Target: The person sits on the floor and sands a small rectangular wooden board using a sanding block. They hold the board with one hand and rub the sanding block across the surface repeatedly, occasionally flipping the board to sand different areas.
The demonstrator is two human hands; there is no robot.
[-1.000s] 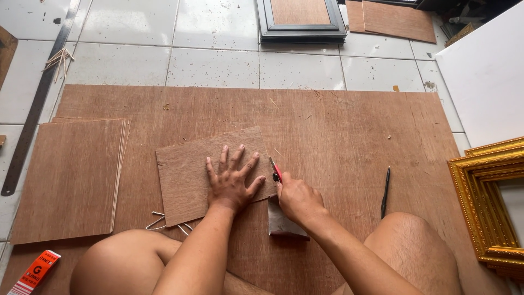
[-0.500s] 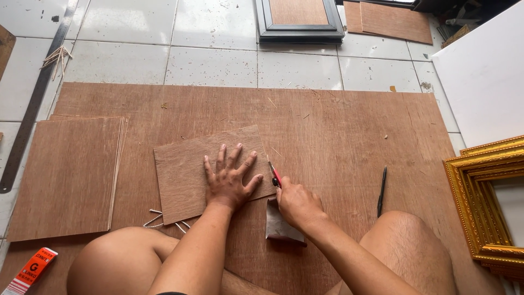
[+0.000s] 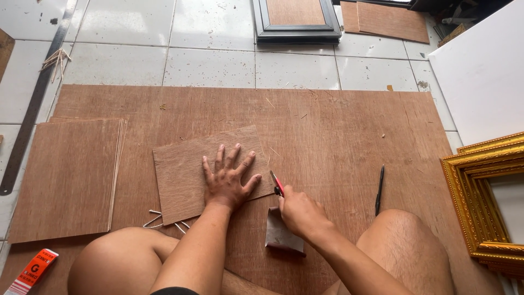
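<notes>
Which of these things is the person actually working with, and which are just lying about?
In use: left hand flat on small board; right hand holding red cutter; big board underneath.

Lying about: black pen, board stack, gold frame, metal ruler.

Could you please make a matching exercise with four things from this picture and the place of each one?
Things:
1. red cutter
2. black pen
3. gold frame
4. metal ruler

Places:
A. far left, on the tiles
B. in the right hand
C. right edge of the picture
D. on the big board, beside the right knee

Pairs: 1-B, 2-D, 3-C, 4-A
</notes>
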